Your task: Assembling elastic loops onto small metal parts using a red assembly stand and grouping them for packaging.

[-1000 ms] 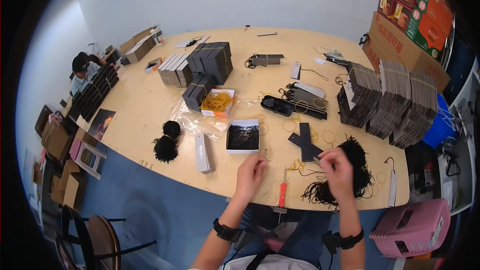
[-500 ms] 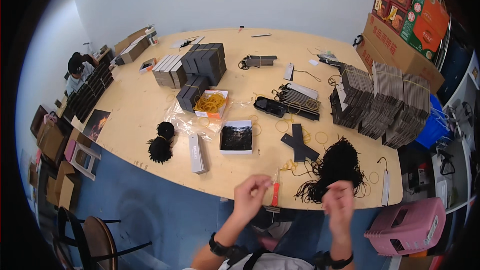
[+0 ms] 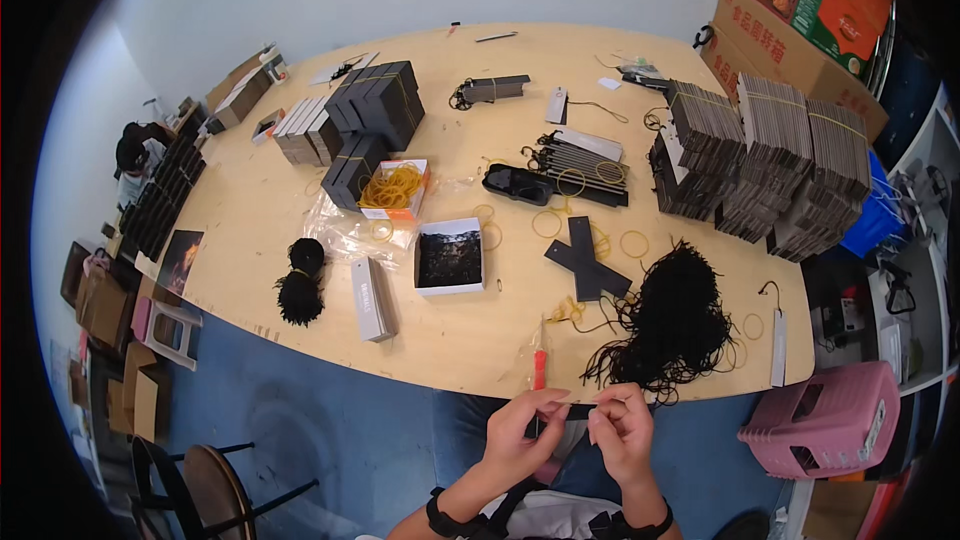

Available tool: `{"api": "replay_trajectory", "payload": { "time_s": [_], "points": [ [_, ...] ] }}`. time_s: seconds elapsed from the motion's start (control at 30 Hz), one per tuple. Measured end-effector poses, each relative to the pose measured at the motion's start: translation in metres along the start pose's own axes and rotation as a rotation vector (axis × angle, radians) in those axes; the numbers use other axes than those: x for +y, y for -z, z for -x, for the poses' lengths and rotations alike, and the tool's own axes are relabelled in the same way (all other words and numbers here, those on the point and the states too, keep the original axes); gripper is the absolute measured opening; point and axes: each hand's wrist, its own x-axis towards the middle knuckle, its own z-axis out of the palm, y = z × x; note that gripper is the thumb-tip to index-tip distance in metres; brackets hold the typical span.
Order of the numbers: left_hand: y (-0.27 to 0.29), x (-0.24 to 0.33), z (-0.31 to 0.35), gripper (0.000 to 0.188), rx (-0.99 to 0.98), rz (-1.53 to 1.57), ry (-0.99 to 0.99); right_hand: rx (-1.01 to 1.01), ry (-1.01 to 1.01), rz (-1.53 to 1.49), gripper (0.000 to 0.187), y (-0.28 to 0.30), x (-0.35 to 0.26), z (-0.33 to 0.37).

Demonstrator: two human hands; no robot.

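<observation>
At the table's near edge my left hand [image 3: 520,437] and my right hand [image 3: 623,432] are close together, fingertips pinched and facing each other. Whatever thin thing they may hold is too small to make out. Just beyond the left hand lies a red-handled tool [image 3: 540,370]. A loose heap of black cords [image 3: 678,310] spreads beyond the right hand, with strands reaching toward it. Two crossed dark tags [image 3: 588,262] and several yellow rubber bands [image 3: 634,244] lie behind. Farther left are a white box of small black pieces [image 3: 449,257] and a bundle of black cords [image 3: 301,282].
Banded stacks of tags [image 3: 768,145] stand at the right, dark and grey stacks [image 3: 376,105] at the back left. An open box [image 3: 396,188] holds rubber bands. A pink plastic crate [image 3: 822,422] sits beside the table's right corner. Another person [image 3: 140,162] is at the far left.
My right hand has moved left from beside the cord heap to meet my left hand. Both hands now pinch close together near the table edge. The view has shifted slightly.
</observation>
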Motion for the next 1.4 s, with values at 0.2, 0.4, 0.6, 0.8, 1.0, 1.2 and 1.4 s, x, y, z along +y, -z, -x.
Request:
{"api": "replay_trajectory", "payload": {
  "time_s": [0.2,0.4,0.6,0.8,1.0,1.2,1.4],
  "points": [
    [-0.002,-0.003,0.001,0.026,-0.042,-0.037,-0.046,-0.033,0.015,0.093,0.019,-0.001,0.006,-0.005],
    [-0.003,-0.008,0.009,0.025,-0.031,-0.004,-0.032,-0.044,-0.071,0.002,0.016,0.001,0.006,-0.003],
    [-0.006,-0.012,0.018,0.019,0.004,0.093,0.069,-0.101,-0.124,-0.095,0.011,0.002,0.012,-0.004],
    [-0.005,-0.016,0.023,0.011,-0.099,0.311,0.212,-0.140,-0.139,-0.161,0.010,-0.002,0.021,0.000],
    [-0.001,-0.030,0.030,0.007,-0.098,0.482,0.272,-0.078,-0.127,-0.033,0.021,-0.006,0.031,-0.001],
    [0.012,-0.038,0.030,0.011,0.103,0.514,0.230,-0.184,0.049,0.162,0.027,-0.010,0.042,-0.010],
    [0.053,-0.045,0.017,0.014,0.476,0.500,0.336,-0.363,0.136,0.209,0.008,0.036,0.006,-0.022]
  ]
}}
